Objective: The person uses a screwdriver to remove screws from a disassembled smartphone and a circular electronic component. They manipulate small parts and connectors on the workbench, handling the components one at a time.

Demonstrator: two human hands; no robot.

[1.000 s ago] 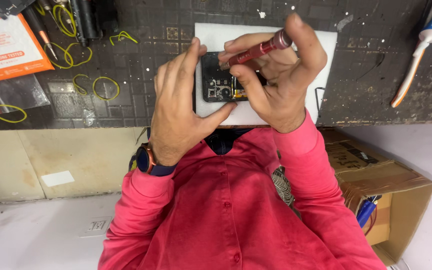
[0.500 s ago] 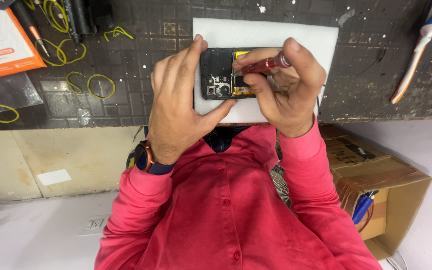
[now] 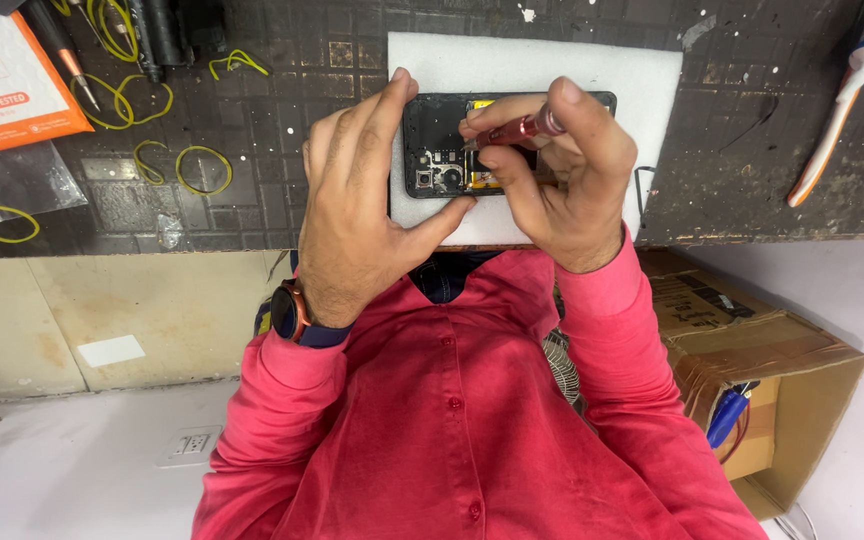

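A black phone with its back cover off lies on a white foam pad, showing its circuit board and a bit of yellow. My left hand, with a watch on the wrist, grips the phone's left end, thumb along the near edge. My right hand pinches a small red screwdriver whose tip points left onto the phone's insides. The right hand hides the phone's right half.
The pad sits on a dark gridded work mat. Several yellow rubber bands, an orange packet and dark tools lie at left. A white and blue tube lies at right. An open cardboard box stands on the floor.
My right hand has brought the red screwdriver down from above the phone, and its tip now rests on the phone's board. The left hand stays on the phone's left end.
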